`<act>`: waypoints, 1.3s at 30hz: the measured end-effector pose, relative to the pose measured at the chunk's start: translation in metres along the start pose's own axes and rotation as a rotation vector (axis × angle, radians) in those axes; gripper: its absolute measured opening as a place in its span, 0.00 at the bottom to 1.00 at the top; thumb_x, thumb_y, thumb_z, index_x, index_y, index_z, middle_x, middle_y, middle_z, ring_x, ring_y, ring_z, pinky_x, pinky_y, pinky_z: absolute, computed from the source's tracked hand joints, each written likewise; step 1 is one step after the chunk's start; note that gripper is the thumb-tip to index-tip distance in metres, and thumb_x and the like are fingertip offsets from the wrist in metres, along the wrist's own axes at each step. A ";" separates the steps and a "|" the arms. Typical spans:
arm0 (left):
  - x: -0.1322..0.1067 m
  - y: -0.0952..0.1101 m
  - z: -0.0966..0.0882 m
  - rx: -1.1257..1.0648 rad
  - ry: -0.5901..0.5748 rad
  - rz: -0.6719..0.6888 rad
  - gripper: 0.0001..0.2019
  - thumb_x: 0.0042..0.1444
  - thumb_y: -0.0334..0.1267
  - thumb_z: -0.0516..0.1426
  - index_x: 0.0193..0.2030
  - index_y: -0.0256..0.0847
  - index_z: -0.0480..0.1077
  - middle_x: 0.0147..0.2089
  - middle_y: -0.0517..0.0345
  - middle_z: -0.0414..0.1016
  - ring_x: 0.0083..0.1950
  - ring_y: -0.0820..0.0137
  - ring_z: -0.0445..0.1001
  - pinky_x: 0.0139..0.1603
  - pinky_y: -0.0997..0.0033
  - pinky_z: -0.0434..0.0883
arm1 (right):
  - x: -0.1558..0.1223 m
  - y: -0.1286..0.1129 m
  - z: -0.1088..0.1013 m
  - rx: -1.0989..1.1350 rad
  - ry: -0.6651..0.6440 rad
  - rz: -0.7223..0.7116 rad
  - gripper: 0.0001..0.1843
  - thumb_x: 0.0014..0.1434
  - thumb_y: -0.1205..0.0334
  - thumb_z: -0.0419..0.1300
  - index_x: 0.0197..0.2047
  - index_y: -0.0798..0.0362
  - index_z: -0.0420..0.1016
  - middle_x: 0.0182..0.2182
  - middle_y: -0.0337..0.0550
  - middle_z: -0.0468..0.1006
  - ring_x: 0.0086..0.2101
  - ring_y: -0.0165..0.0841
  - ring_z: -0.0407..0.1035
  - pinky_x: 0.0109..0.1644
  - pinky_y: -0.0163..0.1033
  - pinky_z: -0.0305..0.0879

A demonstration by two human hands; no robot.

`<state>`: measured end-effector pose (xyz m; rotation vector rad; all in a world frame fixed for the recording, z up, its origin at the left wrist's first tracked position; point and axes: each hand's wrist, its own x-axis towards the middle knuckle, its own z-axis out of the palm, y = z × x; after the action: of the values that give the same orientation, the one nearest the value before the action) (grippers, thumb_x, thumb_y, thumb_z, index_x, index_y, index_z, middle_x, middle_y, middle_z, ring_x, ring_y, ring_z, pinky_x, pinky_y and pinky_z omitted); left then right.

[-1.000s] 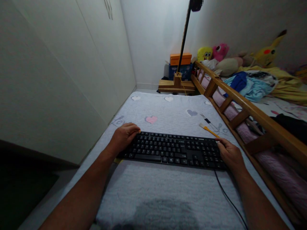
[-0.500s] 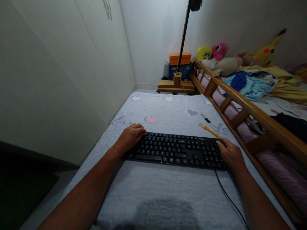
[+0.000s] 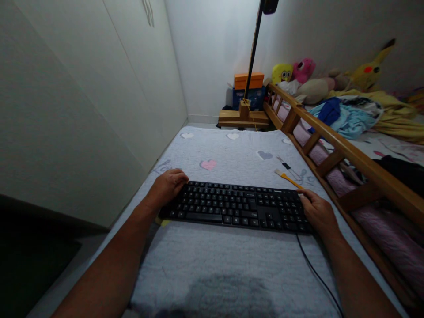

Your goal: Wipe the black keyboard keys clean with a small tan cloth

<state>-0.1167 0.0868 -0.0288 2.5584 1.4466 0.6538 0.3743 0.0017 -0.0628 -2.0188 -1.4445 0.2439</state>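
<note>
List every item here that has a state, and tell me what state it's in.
keyboard: flat on the blanket, gripped at both ends
left hand: on the keyboard's left end
right hand: on its right end
cable: trailing off toward the camera
brush: lying loose beyond the keyboard
orange box: closed, stacked on a blue one

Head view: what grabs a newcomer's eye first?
The black keyboard lying across the grey heart-print blanket, with the left hand on its left end and the right hand on its right end. Just behind the right hand lies a small orange-handled brush. Far right, bright plush toys are piled on the bed behind the wooden rail.
</note>
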 end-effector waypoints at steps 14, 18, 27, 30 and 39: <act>-0.009 -0.005 -0.016 -0.076 -0.014 -0.099 0.10 0.57 0.38 0.54 0.34 0.42 0.77 0.37 0.55 0.78 0.40 0.66 0.75 0.44 0.66 0.72 | -0.001 -0.006 -0.003 0.007 -0.005 0.004 0.23 0.55 0.51 0.52 0.43 0.52 0.83 0.29 0.45 0.83 0.28 0.40 0.74 0.32 0.39 0.64; -0.013 -0.008 -0.016 -0.109 -0.004 -0.122 0.10 0.57 0.40 0.55 0.34 0.41 0.77 0.38 0.54 0.78 0.41 0.66 0.76 0.45 0.66 0.72 | -0.001 -0.007 -0.004 0.005 -0.020 0.017 0.23 0.55 0.51 0.52 0.43 0.52 0.83 0.29 0.45 0.83 0.29 0.40 0.74 0.32 0.39 0.64; -0.017 -0.012 -0.019 -0.185 0.005 -0.211 0.13 0.57 0.45 0.56 0.34 0.41 0.78 0.37 0.53 0.80 0.40 0.64 0.77 0.45 0.65 0.72 | -0.002 -0.007 -0.003 0.011 0.000 0.020 0.23 0.55 0.51 0.53 0.43 0.53 0.83 0.30 0.45 0.83 0.30 0.39 0.74 0.33 0.39 0.64; -0.017 -0.012 -0.021 -0.170 0.002 -0.225 0.13 0.57 0.47 0.56 0.34 0.42 0.78 0.37 0.53 0.80 0.40 0.64 0.77 0.45 0.65 0.73 | -0.002 -0.005 -0.003 0.006 0.000 0.001 0.23 0.55 0.50 0.53 0.44 0.53 0.83 0.28 0.45 0.82 0.27 0.39 0.73 0.31 0.39 0.63; -0.020 -0.021 -0.024 -0.072 0.003 -0.260 0.11 0.53 0.44 0.55 0.32 0.44 0.78 0.36 0.54 0.81 0.39 0.63 0.78 0.43 0.67 0.72 | -0.002 -0.009 -0.005 0.001 -0.002 -0.006 0.24 0.54 0.49 0.52 0.42 0.52 0.83 0.25 0.44 0.81 0.29 0.41 0.74 0.32 0.40 0.64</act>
<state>-0.1524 0.0783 -0.0203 2.2630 1.6842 0.6556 0.3693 0.0000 -0.0542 -2.0142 -1.4506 0.2436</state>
